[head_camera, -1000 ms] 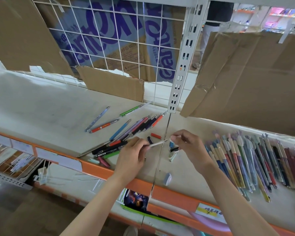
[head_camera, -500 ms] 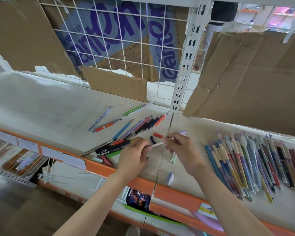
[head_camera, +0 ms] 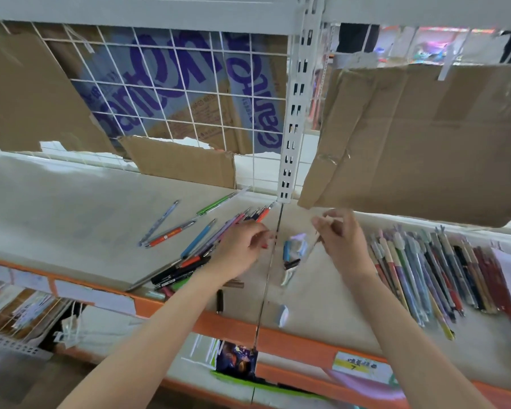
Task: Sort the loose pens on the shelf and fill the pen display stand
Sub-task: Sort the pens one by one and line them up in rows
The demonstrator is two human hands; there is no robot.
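Loose pens [head_camera: 189, 261] of mixed colours lie in a heap on the left shelf board, and more [head_camera: 171, 228] are scattered behind them. A sorted row of pens [head_camera: 425, 276] lies side by side on the right board. My left hand [head_camera: 242, 249] hovers over the heap's right end, fingers loosely curled, tips beside a small red piece [head_camera: 265, 246]. My right hand [head_camera: 342, 240] is raised over the right board with loosely curled fingers. Between them a blurred lavender pen [head_camera: 297, 246] lies over a blue pen and small parts. No display stand is in view.
A white slotted upright [head_camera: 292, 119] and a thin seam divide the two boards. Cardboard sheets [head_camera: 425, 137] hang low at the back right and left. A pale cap [head_camera: 282, 315] and a black cap [head_camera: 219, 301] lie near the orange shelf edge [head_camera: 292, 340].
Both hands held a pale pen between them before. Now they have drawn apart and the pen lies blurred on the shelf between them. The camera has tilted slightly upward.
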